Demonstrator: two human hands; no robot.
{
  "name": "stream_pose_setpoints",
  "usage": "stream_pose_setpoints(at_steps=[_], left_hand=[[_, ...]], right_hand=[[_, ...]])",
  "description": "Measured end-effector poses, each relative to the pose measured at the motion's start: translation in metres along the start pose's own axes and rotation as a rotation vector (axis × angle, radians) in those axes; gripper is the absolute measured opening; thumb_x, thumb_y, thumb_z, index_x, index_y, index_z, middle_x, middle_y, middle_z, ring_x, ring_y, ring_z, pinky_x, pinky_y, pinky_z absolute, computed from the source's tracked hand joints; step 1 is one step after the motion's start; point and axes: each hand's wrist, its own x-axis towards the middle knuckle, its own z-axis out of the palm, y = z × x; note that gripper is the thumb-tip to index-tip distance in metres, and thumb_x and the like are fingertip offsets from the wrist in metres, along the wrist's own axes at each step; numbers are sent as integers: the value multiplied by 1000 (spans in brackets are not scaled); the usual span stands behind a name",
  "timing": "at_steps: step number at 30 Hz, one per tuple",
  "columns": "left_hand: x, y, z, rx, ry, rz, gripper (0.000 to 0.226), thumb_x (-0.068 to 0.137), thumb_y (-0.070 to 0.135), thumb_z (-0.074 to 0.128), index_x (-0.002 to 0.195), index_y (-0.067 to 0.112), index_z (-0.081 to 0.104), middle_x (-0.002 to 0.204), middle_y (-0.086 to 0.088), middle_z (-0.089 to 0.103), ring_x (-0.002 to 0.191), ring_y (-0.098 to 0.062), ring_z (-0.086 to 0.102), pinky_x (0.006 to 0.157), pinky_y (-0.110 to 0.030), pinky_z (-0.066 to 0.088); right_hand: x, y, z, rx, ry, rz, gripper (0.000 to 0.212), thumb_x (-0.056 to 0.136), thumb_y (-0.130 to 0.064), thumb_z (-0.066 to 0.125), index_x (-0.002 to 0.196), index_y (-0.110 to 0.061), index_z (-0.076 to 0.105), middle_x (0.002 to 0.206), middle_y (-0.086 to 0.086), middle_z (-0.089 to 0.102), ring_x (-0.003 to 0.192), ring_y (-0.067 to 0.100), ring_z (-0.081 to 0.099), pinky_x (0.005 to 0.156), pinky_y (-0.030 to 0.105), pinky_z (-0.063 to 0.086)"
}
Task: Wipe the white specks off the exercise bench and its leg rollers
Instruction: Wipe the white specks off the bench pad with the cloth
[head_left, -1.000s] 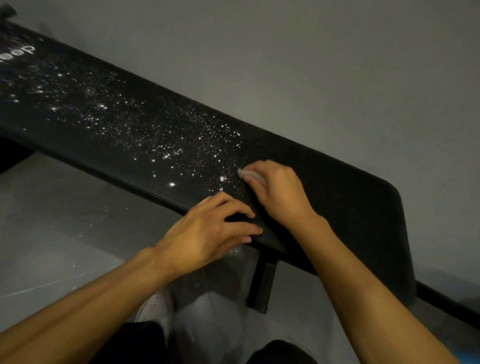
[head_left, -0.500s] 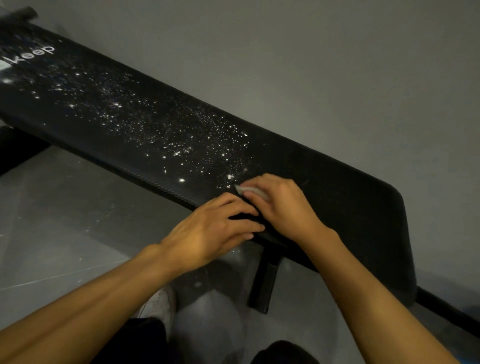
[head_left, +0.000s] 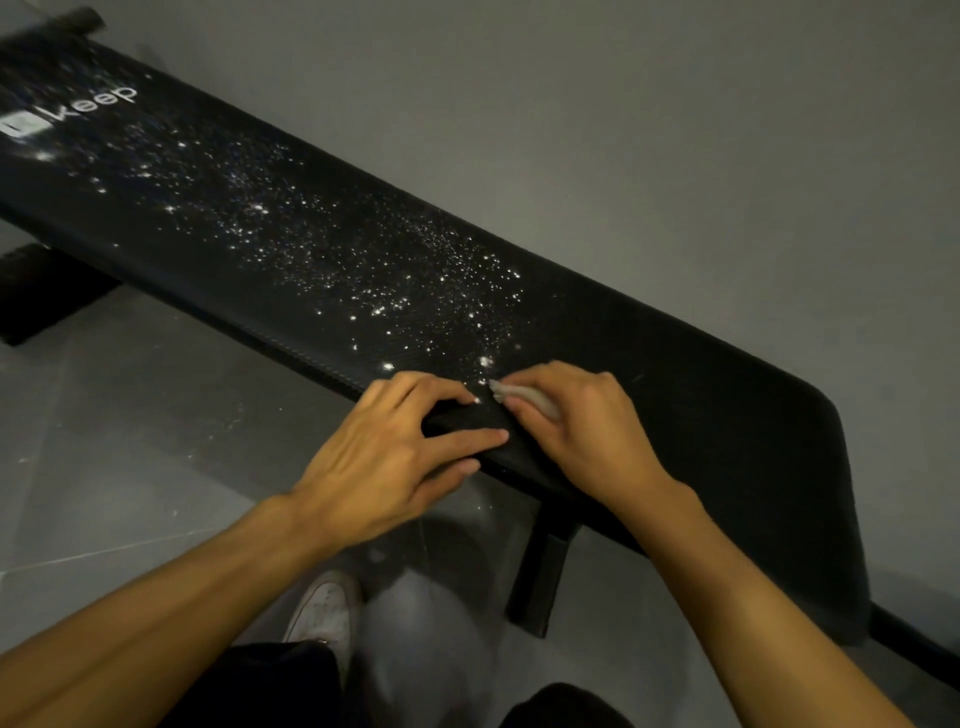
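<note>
The right hand pinches a small pale wipe against the black padded surface. The left hand rests just beside its fingers. Beyond the fingertips lie white specks (one bright cluster just past the wipe).

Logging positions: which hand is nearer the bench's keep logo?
Left. The left hand rests on the bench edge toward the logo; the right hand, holding a wipe, lies just beyond it.

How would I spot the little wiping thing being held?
Find the long black bench sprinkled with white specks. At the specks' near end, the right hand grips a small pale wipe. Unlike the scattered specks, it is one greyish wad poking from that hand.
</note>
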Motion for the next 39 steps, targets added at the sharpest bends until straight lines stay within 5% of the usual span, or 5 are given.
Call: stream_pose_setpoints(at_steps=[6, 18, 26, 32, 39], left_hand=[[4, -2, 1, 6, 14, -3, 31, 103, 47, 57, 132, 44, 68, 131, -3, 58, 116, -24, 53, 91, -36, 41], [-2, -2, -2, 10, -3, -12, 35, 104, 43, 53, 137, 43, 65, 126, -8, 54, 114, -25, 52, 92, -36, 44], [-17, 8, -14, 97, -157, -36, 46, 104, 43, 43, 150, 37, 52, 142, -14, 53, 141, -32, 45, 121, -48, 34], [2, -5, -43, 165, -333, 96, 51, 103, 51, 34, 153, 45, 43, 141, -7, 52, 120, -25, 51, 96, -42, 50], [2, -44, -30, 44, -167, 257, 40, 104, 40, 50, 144, 43, 56, 124, -7, 56, 101, -22, 52, 86, -41, 53]], right_hand=[[56, 14, 6, -86, 124, 223, 27, 99, -41, 58, 123, -29, 64, 112, -4, 69, 99, 14, 65, 90, 47, 55], [46, -4, -1, -95, 55, 168, 26, 99, -41, 59, 122, -30, 65, 109, -4, 69, 97, 14, 65, 88, 47, 55], [6, -31, -2, 45, -71, 7, 22, 98, -38, 62, 117, -32, 69, 105, -6, 68, 97, 14, 65, 87, 45, 53], [16, -22, -13, -109, 45, 306, 27, 101, -43, 56, 121, -27, 65, 111, 0, 69, 100, 20, 67, 87, 47, 55], [-12, -51, 9, -67, 2, 140, 21, 97, -42, 61, 115, -34, 68, 102, -8, 69, 92, 16, 67, 81, 45, 54]])
